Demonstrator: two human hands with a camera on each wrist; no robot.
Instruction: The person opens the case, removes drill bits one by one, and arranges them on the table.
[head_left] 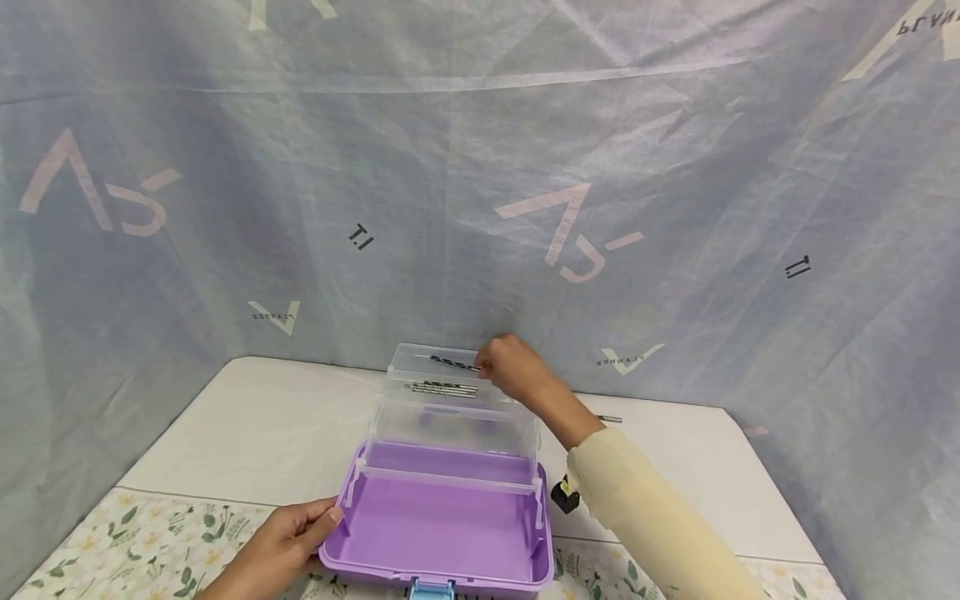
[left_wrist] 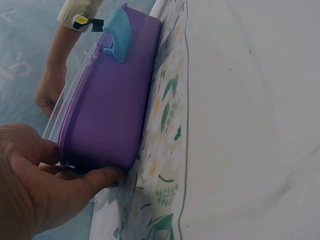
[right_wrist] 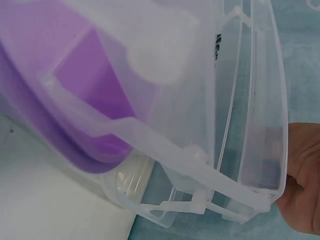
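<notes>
A purple toolbox stands open, its clear plastic trays fanned out in steps toward the back. My left hand grips the box's left side, thumb near the rim; in the left wrist view its fingers wrap the corner. Over the right end of the topmost tray, my right hand has curled fingers, pinching the end of a drill bit. Several dark-fluted bits lie beside it there. Lower, another tray holds several silver-shanked drill bits. In the right wrist view the tray wall partly hides the hand's fingertips.
Another drill bit lies on the white table, right of the box. A blue latch hangs at the box's front. Floral cloth runs along the near side, and a grey curtain closes off the back.
</notes>
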